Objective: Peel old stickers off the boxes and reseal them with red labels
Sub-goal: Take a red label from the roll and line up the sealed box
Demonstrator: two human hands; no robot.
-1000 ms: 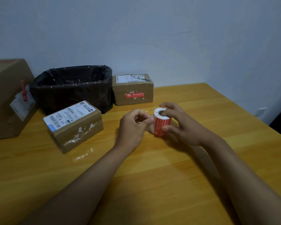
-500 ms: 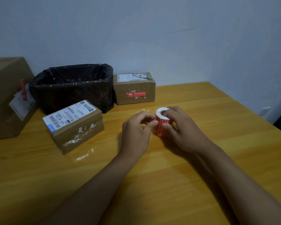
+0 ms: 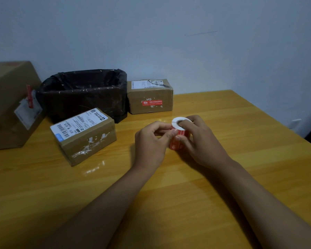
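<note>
The roll (image 3: 178,136) of red labels stands upright on the table (image 3: 223,177), near its middle, between both hands. The right hand (image 3: 199,141) grips it, one finger tucked into the white core and the thumb against the red side; the left hand (image 3: 151,141) has its thumb and forefinger curled at the roll's outer wrap, seemingly picking at a label edge, though whether it has one pinched I cannot tell. The roll looks light and stiff at the core, so holding it through the hole steadies it well; the labels themselves are likely thin, limp and sticky, best lifted by a corner and kept from folding onto themselves. The near box (image 3: 83,135), with scraps of torn tape on its side, probably wants the next label; its cardboard looks rigid enough to press against. The far box (image 3: 150,96) already bears a red label.
</note>
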